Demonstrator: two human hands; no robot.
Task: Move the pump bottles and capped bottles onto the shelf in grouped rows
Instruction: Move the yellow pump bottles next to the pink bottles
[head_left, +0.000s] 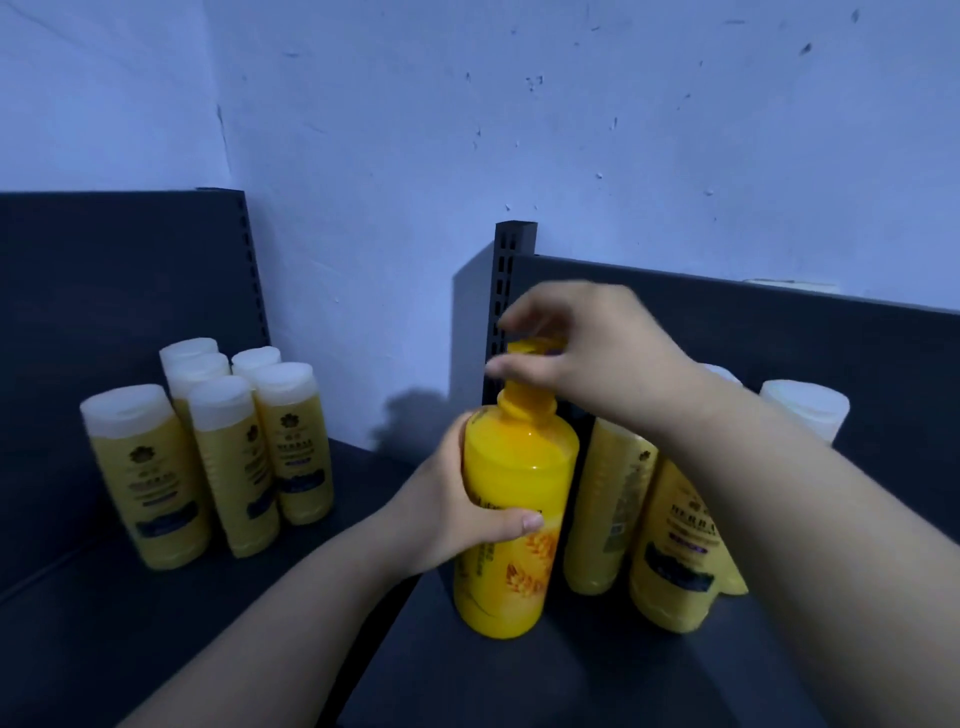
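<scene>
Pump bottle (519, 467): upright on shelf (571, 680), beside capped bottles (675, 545) (right cluster, partly hidden).
Left hand (457, 499): wrapped round bottle's body.
Right hand (587, 353): fingers curled over pump head (530, 345), apparently pinching it.
Left cluster (234, 457): six bottles, apart.

Dim frame, heavy cool blue cast; the wall (623, 130) reads blue-violet. Light seems to come from the near right and above: a soft dark shadow (415, 421) falls on the wall just left of the pump bottle (514, 493). Soft highlight on that bottle's shoulder, no hard glare. The right hand (597, 348) is motion-blurred, its fingers (511, 314) smeared at the edges. The capped bottles (208, 457) at far left are slightly soft, labels barely legible. The dark shelf (519, 675) crushes to near black, little surface detail. Wide-angle distortion: back panels bow, and the left bottles lean outward toward the frame edge.
</scene>
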